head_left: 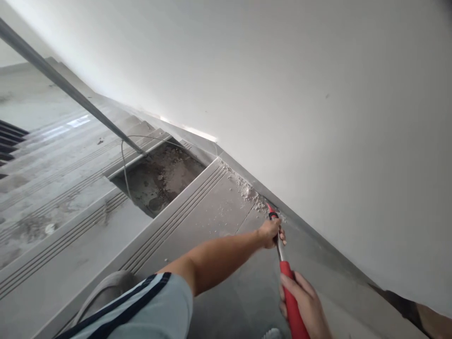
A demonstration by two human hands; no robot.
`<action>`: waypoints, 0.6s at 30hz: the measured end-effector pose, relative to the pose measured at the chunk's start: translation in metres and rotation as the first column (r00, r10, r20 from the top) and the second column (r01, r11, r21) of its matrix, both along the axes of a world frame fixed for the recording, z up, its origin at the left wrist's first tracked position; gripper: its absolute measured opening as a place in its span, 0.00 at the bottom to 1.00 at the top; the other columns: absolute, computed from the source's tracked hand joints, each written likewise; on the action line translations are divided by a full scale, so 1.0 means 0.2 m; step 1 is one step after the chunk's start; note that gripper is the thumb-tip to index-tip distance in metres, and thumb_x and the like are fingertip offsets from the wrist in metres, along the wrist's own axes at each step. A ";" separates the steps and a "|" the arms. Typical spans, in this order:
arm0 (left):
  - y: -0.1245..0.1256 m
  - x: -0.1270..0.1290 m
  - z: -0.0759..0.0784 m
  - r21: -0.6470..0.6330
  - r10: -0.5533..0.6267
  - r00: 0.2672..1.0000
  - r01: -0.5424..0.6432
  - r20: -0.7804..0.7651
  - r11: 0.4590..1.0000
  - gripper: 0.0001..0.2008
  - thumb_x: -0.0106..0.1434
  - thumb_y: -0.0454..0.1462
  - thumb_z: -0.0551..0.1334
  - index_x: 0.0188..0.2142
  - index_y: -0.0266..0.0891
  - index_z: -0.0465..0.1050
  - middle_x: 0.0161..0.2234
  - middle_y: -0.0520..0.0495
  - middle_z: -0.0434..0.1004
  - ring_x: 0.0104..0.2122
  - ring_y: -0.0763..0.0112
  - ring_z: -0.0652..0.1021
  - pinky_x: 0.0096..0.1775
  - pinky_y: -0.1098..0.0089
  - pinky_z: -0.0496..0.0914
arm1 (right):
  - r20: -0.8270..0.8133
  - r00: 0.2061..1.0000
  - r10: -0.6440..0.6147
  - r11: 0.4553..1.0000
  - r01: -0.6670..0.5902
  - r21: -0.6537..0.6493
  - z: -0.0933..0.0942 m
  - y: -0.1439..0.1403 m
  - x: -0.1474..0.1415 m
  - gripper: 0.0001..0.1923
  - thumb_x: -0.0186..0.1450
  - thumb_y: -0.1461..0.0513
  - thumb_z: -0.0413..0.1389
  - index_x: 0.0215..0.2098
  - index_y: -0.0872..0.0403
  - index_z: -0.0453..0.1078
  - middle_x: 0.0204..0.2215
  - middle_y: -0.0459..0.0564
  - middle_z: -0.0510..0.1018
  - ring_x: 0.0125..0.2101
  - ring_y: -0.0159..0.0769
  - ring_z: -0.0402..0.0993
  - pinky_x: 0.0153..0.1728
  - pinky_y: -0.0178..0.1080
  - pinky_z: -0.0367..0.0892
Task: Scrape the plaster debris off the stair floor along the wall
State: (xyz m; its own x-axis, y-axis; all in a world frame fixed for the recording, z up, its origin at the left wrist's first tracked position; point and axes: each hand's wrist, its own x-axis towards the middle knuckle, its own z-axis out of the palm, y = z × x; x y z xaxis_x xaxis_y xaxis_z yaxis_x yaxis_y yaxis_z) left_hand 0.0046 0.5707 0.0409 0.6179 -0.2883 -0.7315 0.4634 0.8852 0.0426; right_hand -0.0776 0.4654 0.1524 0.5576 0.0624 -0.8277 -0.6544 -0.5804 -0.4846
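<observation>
My right hand (306, 301) grips the scraper's red handle (292, 306). My left hand (271, 232) pinches its metal shaft (280, 249) near the dusty wall joint (254, 197).

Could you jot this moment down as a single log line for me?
left hand: grips tool shaft near tip | right hand: holds red handle | tool tip at stair-wall joint | white debris on step | open hole beyond

A white wall (318, 117) runs along the grey tiled stairs (63, 221). Up the stairs from it, one step has an open patch of bare mortar (160, 176). A metal handrail (70, 92) slants above that patch, and a thin wire (124, 165) loops beside it.
</observation>
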 end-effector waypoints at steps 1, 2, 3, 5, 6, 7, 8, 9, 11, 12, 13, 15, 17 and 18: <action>-0.01 0.01 0.00 0.005 -0.014 1.000 0.014 -0.010 1.000 0.10 0.61 0.40 0.50 0.25 0.39 0.54 0.15 0.58 0.55 0.12 0.80 0.60 0.18 0.74 0.63 | 0.005 1.000 0.014 1.000 -0.014 -0.001 -0.01 -0.01 0.01 0.20 0.50 0.48 0.57 0.23 0.53 0.55 0.13 0.37 0.64 0.09 0.25 0.60 0.10 0.29 0.52; -0.01 0.01 0.00 0.008 -0.033 0.999 0.033 -0.015 0.999 0.10 0.62 0.40 0.49 0.25 0.39 0.54 0.15 0.58 0.55 0.12 0.80 0.60 0.18 0.74 0.63 | 0.005 1.000 0.019 1.000 -0.019 -0.004 -0.01 -0.02 0.02 0.21 0.49 0.47 0.57 0.23 0.53 0.55 0.12 0.37 0.64 0.09 0.25 0.59 0.10 0.29 0.52; -0.02 0.01 0.01 0.007 -0.052 0.999 0.053 -0.012 0.999 0.11 0.62 0.40 0.49 0.25 0.39 0.54 0.15 0.58 0.55 0.12 0.80 0.60 0.18 0.74 0.63 | 0.001 1.000 0.010 1.000 -0.010 -0.005 -0.01 -0.02 0.02 0.22 0.48 0.47 0.57 0.24 0.52 0.54 0.12 0.36 0.63 0.09 0.25 0.59 0.10 0.29 0.52; -0.01 0.00 0.05 0.001 -0.073 0.997 0.073 0.013 0.997 0.11 0.63 0.41 0.48 0.26 0.39 0.54 0.16 0.58 0.56 0.13 0.80 0.61 0.20 0.73 0.65 | -0.012 0.999 -0.030 0.999 0.031 0.012 0.04 -0.03 0.01 0.21 0.48 0.47 0.57 0.25 0.52 0.55 0.12 0.36 0.63 0.09 0.24 0.58 0.10 0.29 0.51; 0.00 -0.01 0.08 0.002 -0.077 0.997 0.077 0.026 0.997 0.12 0.63 0.42 0.48 0.26 0.39 0.54 0.16 0.57 0.57 0.13 0.79 0.62 0.20 0.72 0.66 | -0.023 0.999 -0.049 0.998 0.049 0.033 0.07 -0.02 0.00 0.21 0.49 0.48 0.57 0.25 0.52 0.55 0.12 0.36 0.63 0.09 0.24 0.58 0.10 0.29 0.51; 0.03 -0.02 0.11 0.010 -0.077 0.996 0.077 0.035 0.997 0.12 0.62 0.42 0.48 0.26 0.39 0.54 0.16 0.57 0.58 0.14 0.79 0.63 0.21 0.71 0.66 | -0.032 0.997 -0.064 0.996 0.066 0.062 0.11 0.00 -0.01 0.20 0.50 0.48 0.57 0.25 0.52 0.55 0.12 0.36 0.63 0.09 0.24 0.58 0.10 0.28 0.51; 0.06 -0.02 0.13 0.027 -0.073 0.997 0.072 0.037 0.997 0.12 0.62 0.43 0.48 0.26 0.39 0.55 0.16 0.56 0.59 0.15 0.78 0.64 0.22 0.70 0.67 | -0.041 0.997 -0.071 0.993 0.075 0.093 0.15 0.03 -0.01 0.20 0.50 0.49 0.57 0.25 0.52 0.55 0.13 0.36 0.63 0.09 0.23 0.58 0.10 0.28 0.50; 0.11 -0.03 0.15 0.051 -0.066 0.997 0.064 0.033 0.997 0.12 0.62 0.43 0.48 0.27 0.39 0.54 0.17 0.56 0.59 0.15 0.77 0.65 0.22 0.69 0.68 | -0.053 0.996 -0.072 0.990 0.077 0.119 0.17 0.08 -0.01 0.19 0.50 0.49 0.57 0.25 0.52 0.55 0.13 0.36 0.64 0.09 0.24 0.58 0.10 0.28 0.50; 0.22 -0.06 0.16 0.115 -0.049 0.999 0.047 0.015 0.992 0.12 0.62 0.44 0.48 0.27 0.39 0.54 0.17 0.55 0.60 0.16 0.76 0.66 0.22 0.69 0.67 | -0.060 0.996 -0.063 0.985 0.071 0.157 0.18 0.19 -0.02 0.19 0.50 0.49 0.57 0.24 0.53 0.55 0.13 0.37 0.64 0.09 0.24 0.59 0.10 0.29 0.51; 0.28 -0.07 0.15 0.149 -0.041 0.999 0.039 0.005 0.988 0.12 0.61 0.45 0.48 0.27 0.40 0.54 0.16 0.56 0.60 0.15 0.77 0.66 0.22 0.70 0.67 | -0.053 0.997 -0.055 0.984 0.063 0.169 0.17 0.26 -0.03 0.19 0.51 0.50 0.57 0.24 0.53 0.55 0.13 0.37 0.64 0.09 0.25 0.59 0.10 0.29 0.52; 0.34 -0.09 0.14 0.181 -0.033 0.999 0.033 -0.002 0.983 0.12 0.61 0.45 0.48 0.27 0.40 0.54 0.16 0.57 0.59 0.14 0.77 0.65 0.21 0.72 0.66 | -0.036 0.998 -0.047 0.984 0.053 0.171 0.14 0.32 -0.04 0.18 0.51 0.50 0.57 0.24 0.53 0.55 0.13 0.37 0.64 0.09 0.25 0.59 0.10 0.29 0.53; 0.44 -0.13 0.11 0.223 -0.027 1.000 0.027 -0.001 0.974 0.13 0.62 0.45 0.48 0.27 0.40 0.54 0.15 0.58 0.57 0.13 0.79 0.63 0.19 0.74 0.64 | 0.008 0.999 -0.038 0.990 0.037 0.134 0.08 0.43 -0.10 0.18 0.52 0.51 0.56 0.24 0.53 0.54 0.12 0.37 0.64 0.09 0.24 0.59 0.10 0.29 0.54; 0.48 -0.16 0.09 0.229 -0.037 0.999 0.031 0.022 0.973 0.12 0.62 0.45 0.47 0.27 0.40 0.54 0.14 0.58 0.57 0.12 0.79 0.62 0.18 0.74 0.64 | 0.039 0.998 -0.058 0.996 0.055 0.072 0.03 0.47 -0.16 0.18 0.51 0.50 0.57 0.24 0.53 0.55 0.13 0.36 0.63 0.09 0.24 0.59 0.10 0.29 0.55; 0.49 -0.17 0.08 0.221 -0.044 0.998 0.035 0.038 0.975 0.12 0.62 0.45 0.47 0.27 0.40 0.55 0.14 0.58 0.58 0.12 0.78 0.63 0.18 0.73 0.64 | 0.048 0.996 -0.081 0.995 0.078 0.056 0.02 0.48 -0.19 0.19 0.51 0.49 0.57 0.24 0.53 0.55 0.13 0.36 0.63 0.09 0.23 0.59 0.10 0.28 0.55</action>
